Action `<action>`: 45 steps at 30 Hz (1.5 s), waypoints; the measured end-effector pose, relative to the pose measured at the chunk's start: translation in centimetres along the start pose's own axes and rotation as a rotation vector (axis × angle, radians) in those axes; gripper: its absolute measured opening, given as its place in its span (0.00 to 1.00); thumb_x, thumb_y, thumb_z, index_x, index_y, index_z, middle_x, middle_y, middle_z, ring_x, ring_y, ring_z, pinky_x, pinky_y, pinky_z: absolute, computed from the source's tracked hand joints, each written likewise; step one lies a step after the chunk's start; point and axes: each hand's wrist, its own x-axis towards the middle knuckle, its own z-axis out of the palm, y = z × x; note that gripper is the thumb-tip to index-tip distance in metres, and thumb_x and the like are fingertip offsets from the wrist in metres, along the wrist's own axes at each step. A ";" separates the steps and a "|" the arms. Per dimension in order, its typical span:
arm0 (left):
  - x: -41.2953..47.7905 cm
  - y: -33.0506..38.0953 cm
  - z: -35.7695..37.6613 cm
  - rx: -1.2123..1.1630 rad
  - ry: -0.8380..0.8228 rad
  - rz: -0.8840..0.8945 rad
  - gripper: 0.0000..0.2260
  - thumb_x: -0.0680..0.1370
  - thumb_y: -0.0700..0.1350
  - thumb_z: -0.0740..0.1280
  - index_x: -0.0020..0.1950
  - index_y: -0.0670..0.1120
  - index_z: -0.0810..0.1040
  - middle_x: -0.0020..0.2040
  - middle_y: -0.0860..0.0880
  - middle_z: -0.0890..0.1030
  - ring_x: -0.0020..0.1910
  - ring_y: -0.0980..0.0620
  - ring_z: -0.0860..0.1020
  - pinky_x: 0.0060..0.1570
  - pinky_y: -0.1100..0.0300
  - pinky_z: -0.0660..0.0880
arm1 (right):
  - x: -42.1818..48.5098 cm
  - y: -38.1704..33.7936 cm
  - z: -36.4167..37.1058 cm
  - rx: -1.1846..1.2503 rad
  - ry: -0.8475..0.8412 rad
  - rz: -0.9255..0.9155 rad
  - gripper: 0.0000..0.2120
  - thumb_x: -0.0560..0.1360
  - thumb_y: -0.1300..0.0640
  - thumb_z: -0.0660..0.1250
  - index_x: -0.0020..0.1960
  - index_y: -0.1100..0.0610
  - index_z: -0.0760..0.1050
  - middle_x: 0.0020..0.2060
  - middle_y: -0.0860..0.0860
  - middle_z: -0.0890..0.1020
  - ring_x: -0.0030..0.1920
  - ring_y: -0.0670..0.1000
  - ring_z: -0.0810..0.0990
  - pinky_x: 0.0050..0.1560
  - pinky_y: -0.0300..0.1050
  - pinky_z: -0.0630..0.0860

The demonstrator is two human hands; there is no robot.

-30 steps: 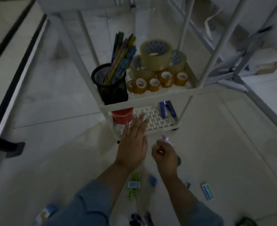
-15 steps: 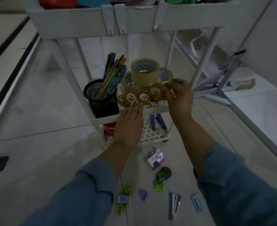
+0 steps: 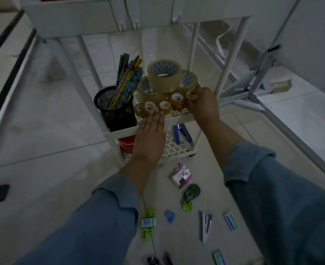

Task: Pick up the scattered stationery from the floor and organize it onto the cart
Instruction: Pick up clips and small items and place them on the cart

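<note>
Compared with half a second earlier, little has changed: the right hand (image 3: 202,104) remains at the right end of the row of small tape rolls (image 3: 164,106) on the cart's middle shelf (image 3: 179,116), its fingers closed around the end roll (image 3: 192,96). One second ago that hand was low, near the floor, gripping a small item. The left hand (image 3: 150,137) stays flat and open, fingers together, resting against the front rim of the same shelf, holding nothing. Large tape rolls (image 3: 164,74) are stacked behind the small ones; a black mesh cup (image 3: 114,109) of pencils stands at the shelf's left. A blue stapler (image 3: 181,131) lies on the bottom shelf. Stationery still on the floor, below and between the forearms: a pink-and-white box (image 3: 181,176), a green correction-tape dispenser (image 3: 191,195), a green clip pack (image 3: 148,222), a blue piece (image 3: 169,216), a staple remover (image 3: 205,225) and two erasers (image 3: 231,221). No writing is legible.
</note>
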 end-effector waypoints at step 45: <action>-21.3 11.2 20.2 0.184 -1.102 0.224 0.28 0.82 0.45 0.52 0.77 0.45 0.39 0.77 0.43 0.37 0.77 0.46 0.40 0.74 0.47 0.41 | -31.0 24.4 5.2 0.011 -0.347 0.677 0.20 0.74 0.64 0.64 0.66 0.61 0.69 0.59 0.60 0.74 0.59 0.59 0.73 0.54 0.43 0.68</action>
